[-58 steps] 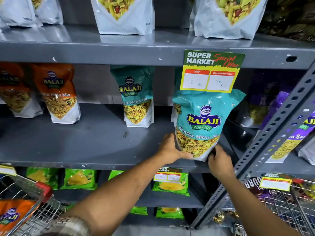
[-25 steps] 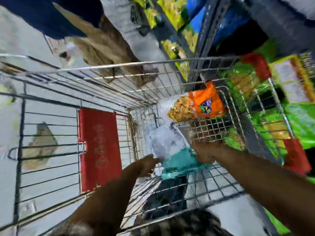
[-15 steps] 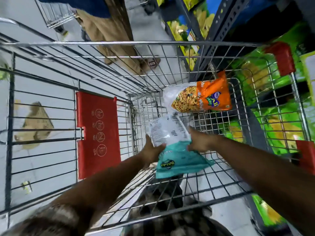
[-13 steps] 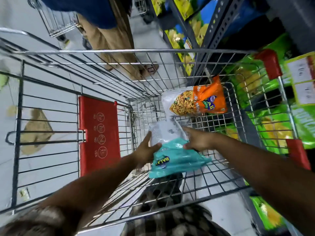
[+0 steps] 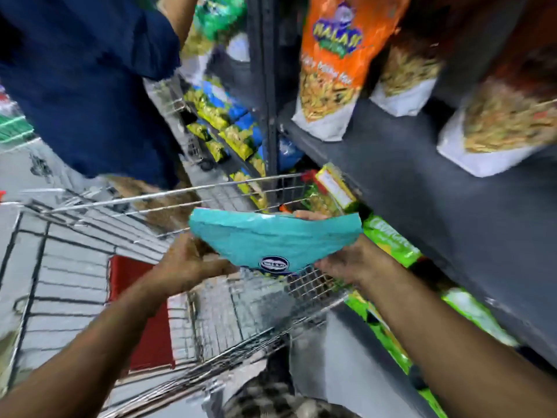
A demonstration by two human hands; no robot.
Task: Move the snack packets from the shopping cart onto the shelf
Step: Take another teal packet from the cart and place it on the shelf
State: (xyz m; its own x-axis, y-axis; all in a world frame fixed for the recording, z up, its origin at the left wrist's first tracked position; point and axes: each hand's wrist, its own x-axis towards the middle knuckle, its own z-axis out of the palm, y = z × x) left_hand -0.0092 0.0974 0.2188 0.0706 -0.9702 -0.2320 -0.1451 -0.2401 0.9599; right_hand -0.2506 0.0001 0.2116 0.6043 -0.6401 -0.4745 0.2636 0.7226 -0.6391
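I hold a teal snack packet [image 5: 272,238] in both hands above the wire shopping cart [image 5: 211,309]. My left hand [image 5: 187,263] grips its left edge and my right hand [image 5: 346,262] grips its right edge. The packet is seen from its top, with the round brand logo facing me. The grey shelf [image 5: 437,200] lies to the right, with orange snack packets [image 5: 334,64] standing on it. The frame is blurred by motion.
A person in a dark blue shirt [image 5: 81,79] stands just beyond the cart at the upper left. A red child-seat flap [image 5: 141,315] sits in the cart. Green packets [image 5: 391,245] fill the lower shelf; a dark upright post [image 5: 266,86] divides shelf bays.
Both hands have lifted the teal packet out of the cart basket. My view has swung up and to the right, from the cart floor toward the shelf.
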